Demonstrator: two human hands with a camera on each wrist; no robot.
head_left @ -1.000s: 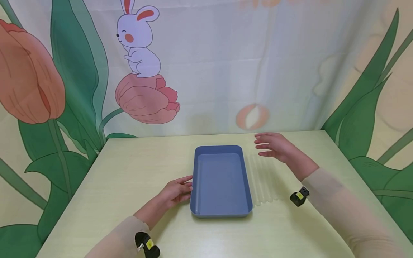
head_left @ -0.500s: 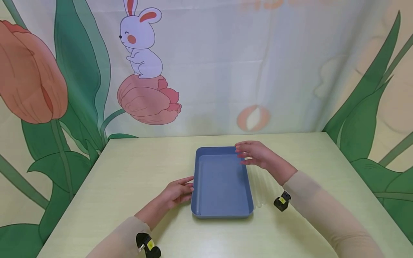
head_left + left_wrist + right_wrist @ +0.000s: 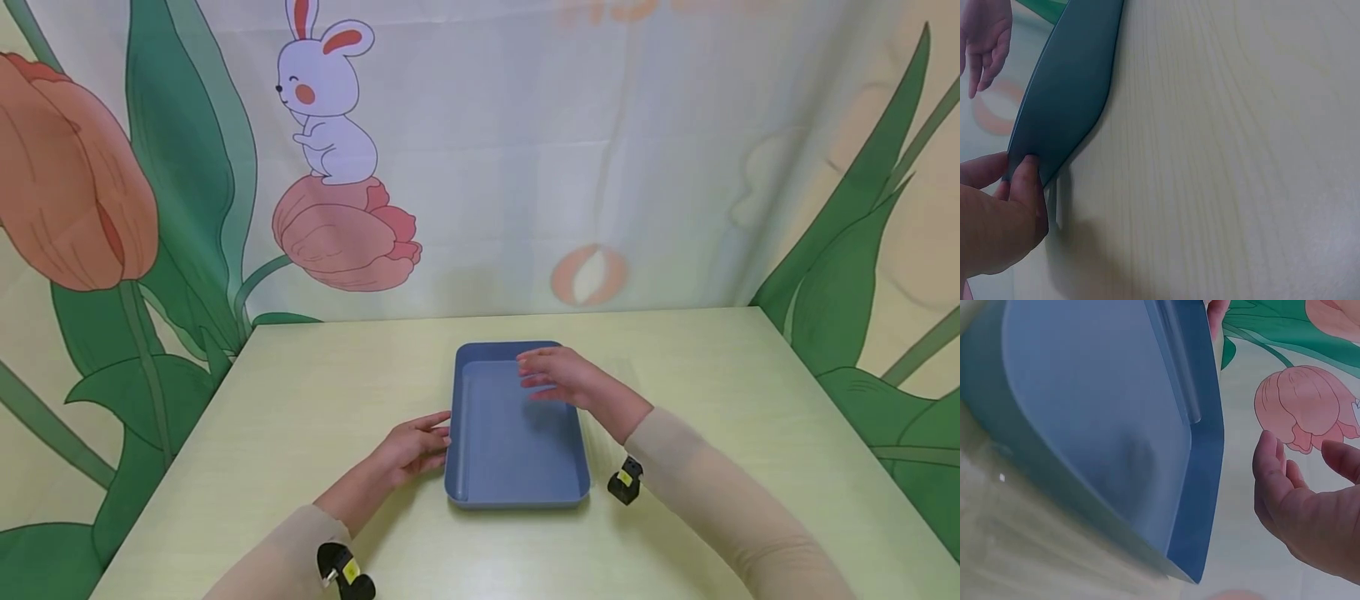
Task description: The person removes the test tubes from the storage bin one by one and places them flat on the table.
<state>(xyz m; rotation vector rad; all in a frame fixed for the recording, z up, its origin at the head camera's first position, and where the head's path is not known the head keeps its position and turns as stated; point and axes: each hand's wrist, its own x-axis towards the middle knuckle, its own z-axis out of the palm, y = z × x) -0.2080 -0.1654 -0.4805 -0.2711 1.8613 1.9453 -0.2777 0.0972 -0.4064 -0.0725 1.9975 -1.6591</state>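
A blue rectangular tray (image 3: 510, 458) lies on the table, its long sides running away from me. My left hand (image 3: 408, 452) rests at its left side, with fingertips (image 3: 1027, 164) against the outer wall in the left wrist view. Over the tray's far right part hovers my right hand (image 3: 558, 375), its fingers spread and slightly bent, with nothing seen between them. The right wrist view shows a clear, thin tube (image 3: 1179, 369) lying inside the tray along its left wall. Several faint clear tubes (image 3: 598, 442) lie on the table just right of the tray, partly hidden by my right arm.
The pale wood-grain table (image 3: 330, 375) ends at a fabric backdrop (image 3: 480, 167) printed with tulips and a rabbit. A black wrist camera (image 3: 625, 481) hangs below my right sleeve, and another camera (image 3: 347, 571) sits at my left sleeve.
My right hand has moved left and a little toward me, from above the clear tubes to over the tray. My left hand has stayed at the tray's left side.
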